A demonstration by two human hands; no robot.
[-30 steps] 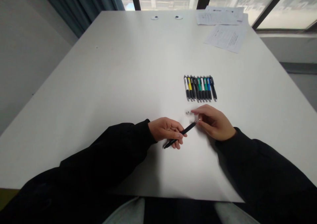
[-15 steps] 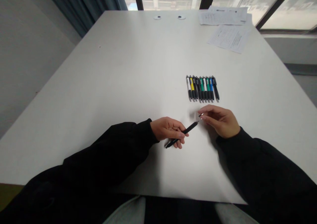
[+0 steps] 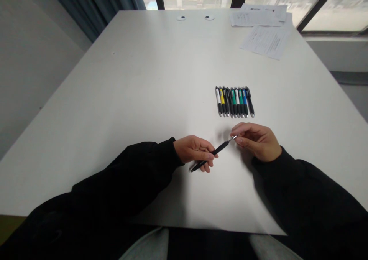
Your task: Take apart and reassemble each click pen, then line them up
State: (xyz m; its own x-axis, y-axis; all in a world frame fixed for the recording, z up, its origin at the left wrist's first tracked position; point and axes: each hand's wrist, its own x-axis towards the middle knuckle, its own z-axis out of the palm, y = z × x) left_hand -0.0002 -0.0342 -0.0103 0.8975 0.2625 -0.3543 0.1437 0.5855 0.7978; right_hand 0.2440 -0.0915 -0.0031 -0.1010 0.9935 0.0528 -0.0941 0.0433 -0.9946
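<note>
My left hand (image 3: pixel 197 152) is closed around a black pen (image 3: pixel 220 147), its thumb lying along the barrel. The pen slants up to the right, its tip end pointing at my right hand (image 3: pixel 257 140). Between the right thumb and index finger is a small silver pen tip cone (image 3: pixel 234 137), lined up with the front of the barrel and at its thin point. Whether the cone touches the barrel is hard to tell. Beyond the right hand lies a row of pens (image 3: pixel 235 102) with white, yellow, green, blue and black barrels, side by side.
The white table (image 3: pixel 138 91) spreads out on all sides. Printed papers (image 3: pixel 264 41) lie at its far right corner. Two small white oval pieces with dark spots (image 3: pixel 209 17) sit by the far edge, before the window. A dark curtain (image 3: pixel 94 7) hangs at the far left.
The silver cone in my right hand has turned and now lines up with the pen's thin tip. My left hand keeps its hold on the pen. The view has shifted slightly.
</note>
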